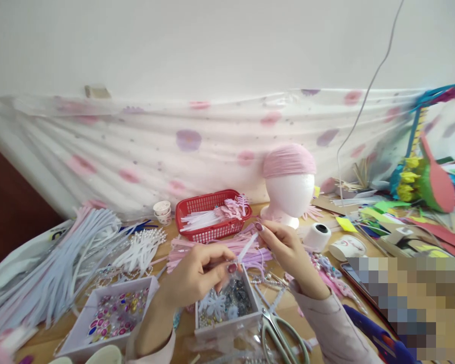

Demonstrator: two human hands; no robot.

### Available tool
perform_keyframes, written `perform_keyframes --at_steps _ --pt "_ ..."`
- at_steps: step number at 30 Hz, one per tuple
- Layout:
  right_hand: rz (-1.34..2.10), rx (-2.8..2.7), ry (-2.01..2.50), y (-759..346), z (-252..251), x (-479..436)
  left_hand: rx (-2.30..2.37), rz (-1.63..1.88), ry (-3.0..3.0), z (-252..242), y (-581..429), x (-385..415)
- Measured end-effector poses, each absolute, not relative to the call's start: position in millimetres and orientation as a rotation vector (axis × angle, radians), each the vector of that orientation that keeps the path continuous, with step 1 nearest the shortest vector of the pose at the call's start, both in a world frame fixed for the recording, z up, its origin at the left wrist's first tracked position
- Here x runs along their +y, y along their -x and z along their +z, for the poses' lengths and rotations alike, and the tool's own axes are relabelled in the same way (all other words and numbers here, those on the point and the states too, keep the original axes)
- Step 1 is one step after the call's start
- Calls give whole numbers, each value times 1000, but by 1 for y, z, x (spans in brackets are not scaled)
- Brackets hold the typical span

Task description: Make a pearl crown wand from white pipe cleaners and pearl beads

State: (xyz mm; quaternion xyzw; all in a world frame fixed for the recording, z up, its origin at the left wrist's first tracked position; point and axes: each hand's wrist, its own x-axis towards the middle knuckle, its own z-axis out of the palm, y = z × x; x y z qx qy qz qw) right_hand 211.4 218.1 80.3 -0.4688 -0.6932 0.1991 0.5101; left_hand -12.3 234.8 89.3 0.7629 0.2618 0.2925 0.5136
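Observation:
My left hand (197, 275) and my right hand (284, 247) meet over the table's middle, each pinching an end of a short white pipe cleaner (247, 247). My fingers are closed on it, above a small white box (227, 306) of beads and white snowflake shapes. Behind my hands lies a bunch of pink pipe cleaners (212, 247). My sleeves are pale pink.
A red basket (211, 212) of white and pink stems stands behind, next to a white foam head (290, 187) in a pink cap. White stems (60, 263) pile at left, a gem tray (114, 313) in front, scissors (278, 331), thread spool (317, 236), coloured paper at right.

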Motion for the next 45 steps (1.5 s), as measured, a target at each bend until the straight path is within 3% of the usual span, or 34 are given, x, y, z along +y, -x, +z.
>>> perform_keyframes --at_steps 6,11,17,22,30,34,37,40,42,45 --pt "418 -1814 1072 -200 81 212 725 1075 -1560 81 9 245" --pt "386 -2066 966 -190 90 195 1009 1239 -1872 82 0 246" --pt "318 -1977 1032 -195 94 191 997 808 -2501 81 -2 242" --pt "378 -1807 1135 -209 82 218 667 620 -2433 88 2 236" --pt "432 -1828 1165 -200 66 234 847 1126 -1801 86 0 246" --pt "273 -2041 1090 -184 74 215 1021 1285 -1850 80 -1 255" --pt "194 -2131 991 -180 83 201 1105 1123 -2189 78 1 254" --pt "195 -2043 975 -189 89 198 848 693 -2398 82 5 249" --pt "218 -1970 1002 -199 89 202 629 517 -2328 87 8 245" --pt "307 -1881 1018 -211 84 211 489 537 -2063 92 14 242"
